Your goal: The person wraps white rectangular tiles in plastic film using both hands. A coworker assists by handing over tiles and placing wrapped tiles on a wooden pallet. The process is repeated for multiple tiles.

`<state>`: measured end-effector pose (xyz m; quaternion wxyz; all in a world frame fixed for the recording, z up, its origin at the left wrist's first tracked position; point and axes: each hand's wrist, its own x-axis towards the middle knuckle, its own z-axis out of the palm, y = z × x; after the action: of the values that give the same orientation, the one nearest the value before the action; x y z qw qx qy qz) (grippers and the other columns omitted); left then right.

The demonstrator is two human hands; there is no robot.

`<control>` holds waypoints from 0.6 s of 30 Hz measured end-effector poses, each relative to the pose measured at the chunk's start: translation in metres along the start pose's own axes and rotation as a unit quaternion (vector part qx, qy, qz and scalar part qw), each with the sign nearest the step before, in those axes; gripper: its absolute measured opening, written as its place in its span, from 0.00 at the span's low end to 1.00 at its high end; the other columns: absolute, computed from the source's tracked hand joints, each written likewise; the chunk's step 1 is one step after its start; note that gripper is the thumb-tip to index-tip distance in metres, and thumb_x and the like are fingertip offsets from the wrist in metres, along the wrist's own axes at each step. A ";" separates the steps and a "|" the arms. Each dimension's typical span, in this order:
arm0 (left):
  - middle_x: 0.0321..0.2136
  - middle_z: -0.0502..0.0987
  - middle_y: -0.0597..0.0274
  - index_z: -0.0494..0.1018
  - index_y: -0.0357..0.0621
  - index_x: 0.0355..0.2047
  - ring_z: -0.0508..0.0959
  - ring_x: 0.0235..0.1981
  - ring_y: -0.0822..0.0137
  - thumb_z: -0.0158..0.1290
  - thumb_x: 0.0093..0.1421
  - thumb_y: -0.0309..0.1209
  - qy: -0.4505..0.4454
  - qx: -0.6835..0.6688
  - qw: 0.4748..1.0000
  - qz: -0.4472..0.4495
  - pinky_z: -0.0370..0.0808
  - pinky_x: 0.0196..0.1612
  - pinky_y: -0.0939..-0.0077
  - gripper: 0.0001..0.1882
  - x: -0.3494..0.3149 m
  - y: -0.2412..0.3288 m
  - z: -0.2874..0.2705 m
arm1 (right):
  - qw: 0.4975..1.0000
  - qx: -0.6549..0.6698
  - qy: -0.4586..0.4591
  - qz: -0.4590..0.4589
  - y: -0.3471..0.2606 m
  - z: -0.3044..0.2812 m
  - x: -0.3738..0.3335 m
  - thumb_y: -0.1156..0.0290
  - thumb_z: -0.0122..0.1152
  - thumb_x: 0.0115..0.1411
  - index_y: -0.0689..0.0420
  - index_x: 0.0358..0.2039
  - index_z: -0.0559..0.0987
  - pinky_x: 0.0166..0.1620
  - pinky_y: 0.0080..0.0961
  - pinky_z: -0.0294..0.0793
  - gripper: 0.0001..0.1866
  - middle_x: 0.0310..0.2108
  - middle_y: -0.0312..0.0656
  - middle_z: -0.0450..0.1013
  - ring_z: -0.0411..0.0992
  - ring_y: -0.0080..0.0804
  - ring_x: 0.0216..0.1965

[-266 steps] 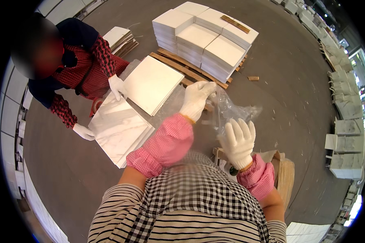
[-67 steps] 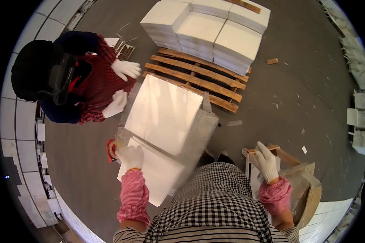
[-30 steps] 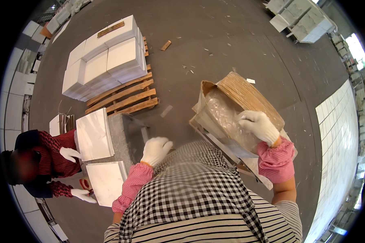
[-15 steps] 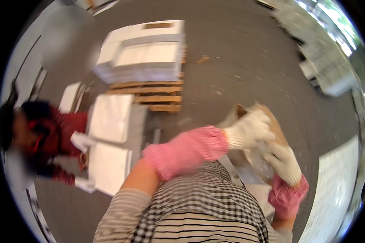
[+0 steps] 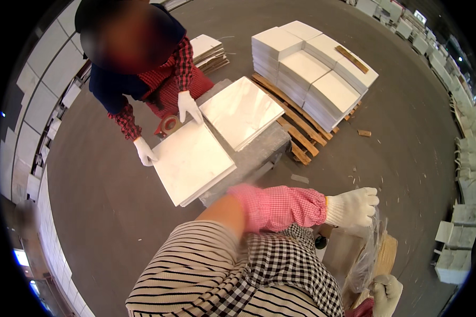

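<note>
My left hand (image 5: 353, 207), in a white knit glove below a pink gingham sleeve cover, is closed on the top of a clear plastic film (image 5: 366, 264). The film hangs down over an open cardboard box (image 5: 387, 253) at my right side. Close to the box's near end my right hand (image 5: 387, 295), gloved the same way, has its fingers curled in. What it grips, if anything, is hidden. Part of the box is covered by the film and by my checked apron.
Across a grey worktable (image 5: 254, 166) a co-worker in white gloves holds a white tile stack (image 5: 193, 161); another tile stack (image 5: 242, 111) lies beside it. A tape dispenser (image 5: 168, 126) is near their hands. Beyond, a wooden pallet (image 5: 296, 134) bears stacked white tiles (image 5: 328, 92).
My view has turned left, toward the table and co-worker. My hands, close together before, are now apart: the left farther out, the right nearer me. The film now stretches below my left hand.
</note>
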<state>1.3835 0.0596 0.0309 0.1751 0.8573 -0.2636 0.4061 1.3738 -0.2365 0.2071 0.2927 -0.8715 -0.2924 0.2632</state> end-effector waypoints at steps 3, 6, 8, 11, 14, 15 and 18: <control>0.22 0.72 0.70 0.71 0.52 0.16 0.72 0.33 0.65 0.57 0.47 0.35 0.027 -0.013 0.999 -0.038 0.70 0.43 0.68 0.08 -0.028 -0.011 -0.011 | 0.999 -0.006 -0.032 -0.027 -0.009 -0.003 0.022 0.81 0.59 0.64 0.65 0.40 0.83 0.41 0.23 0.74 0.07 0.31 0.36 0.77 0.73 0.25 0.34; 0.23 0.70 0.69 0.69 0.51 0.18 0.72 0.34 0.63 0.56 0.46 0.34 0.025 -0.027 0.997 -0.075 0.70 0.43 0.68 0.07 -0.056 -0.017 -0.033 | 0.999 0.034 -0.040 -0.010 -0.017 0.000 0.042 0.82 0.59 0.64 0.66 0.38 0.83 0.42 0.24 0.74 0.06 0.32 0.37 0.78 0.73 0.26 0.34; 0.23 0.69 0.68 0.68 0.50 0.19 0.71 0.35 0.62 0.55 0.46 0.34 0.016 -0.020 0.995 -0.098 0.70 0.42 0.67 0.07 -0.069 -0.023 -0.044 | 0.999 0.043 -0.030 0.013 -0.021 -0.002 0.060 0.82 0.58 0.64 0.66 0.38 0.82 0.42 0.25 0.75 0.06 0.33 0.37 0.79 0.74 0.26 0.35; 0.24 0.70 0.68 0.70 0.51 0.20 0.72 0.36 0.62 0.55 0.47 0.35 -0.011 0.015 0.993 -0.115 0.70 0.43 0.64 0.06 -0.089 -0.035 -0.052 | 0.998 0.038 -0.023 -0.049 -0.044 0.003 0.089 0.83 0.58 0.64 0.65 0.37 0.82 0.42 0.24 0.75 0.05 0.35 0.38 0.79 0.74 0.26 0.36; 0.25 0.71 0.67 0.71 0.51 0.22 0.72 0.37 0.62 0.56 0.48 0.35 -0.022 0.030 0.990 -0.139 0.71 0.42 0.64 0.06 -0.108 -0.048 -0.072 | 0.993 0.011 -0.066 -0.099 -0.041 0.006 0.123 0.82 0.58 0.64 0.62 0.38 0.83 0.37 0.20 0.74 0.07 0.34 0.37 0.79 0.74 0.22 0.35; 0.25 0.71 0.66 0.71 0.50 0.23 0.73 0.37 0.62 0.57 0.49 0.34 -0.039 0.015 0.987 -0.155 0.71 0.41 0.65 0.06 -0.107 -0.054 -0.081 | 0.994 -0.003 -0.070 -0.084 -0.049 0.006 0.131 0.82 0.58 0.65 0.60 0.39 0.84 0.37 0.20 0.74 0.08 0.33 0.37 0.79 0.74 0.22 0.35; 0.26 0.69 0.63 0.71 0.49 0.25 0.72 0.35 0.58 0.56 0.53 0.33 -0.013 0.000 0.983 -0.182 0.70 0.38 0.65 0.05 -0.109 -0.065 -0.083 | 0.988 0.015 -0.093 -0.123 -0.046 0.004 0.151 0.80 0.59 0.65 0.59 0.44 0.86 0.36 0.19 0.74 0.11 0.34 0.38 0.80 0.75 0.22 0.35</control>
<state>1.3145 0.1880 -0.0104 0.2428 0.8962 -0.1057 0.3559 1.4594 -0.1044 0.1919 0.3078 -0.7958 -0.4196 0.3096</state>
